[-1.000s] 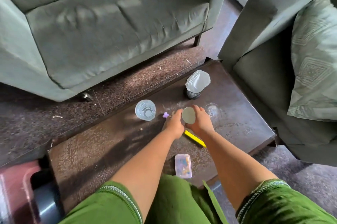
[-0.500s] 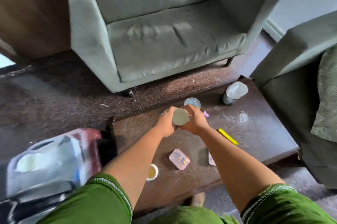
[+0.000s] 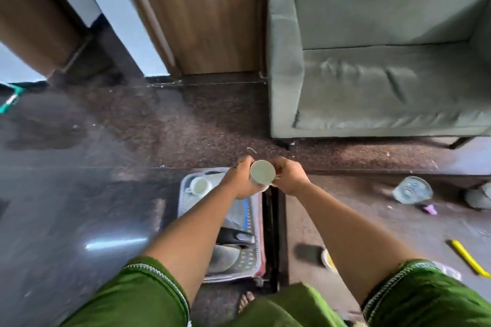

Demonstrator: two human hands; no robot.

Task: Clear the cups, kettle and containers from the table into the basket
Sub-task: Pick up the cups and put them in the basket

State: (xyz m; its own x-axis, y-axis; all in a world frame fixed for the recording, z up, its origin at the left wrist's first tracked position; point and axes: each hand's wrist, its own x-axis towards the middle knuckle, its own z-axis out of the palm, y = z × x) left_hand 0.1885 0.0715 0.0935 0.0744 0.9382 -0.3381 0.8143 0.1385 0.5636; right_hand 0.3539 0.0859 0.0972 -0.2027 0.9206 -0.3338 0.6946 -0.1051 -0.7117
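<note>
Fingers (image 3: 245,164) of both hands are wrapped round the cup (image 3: 263,172), left hand (image 3: 240,180) and right hand (image 3: 289,179), just above the basket (image 3: 255,223) rim beside the worktop (image 3: 372,220), so I'd lower it gently next to the other cup (image 3: 198,185).

single head-worn wide-angle view, looking steeply down and forward, close on both forearms, basket (image 3: 183,188) below, table (image 3: 372,220) right, sofa (image 3: 372,74) ahead
</note>
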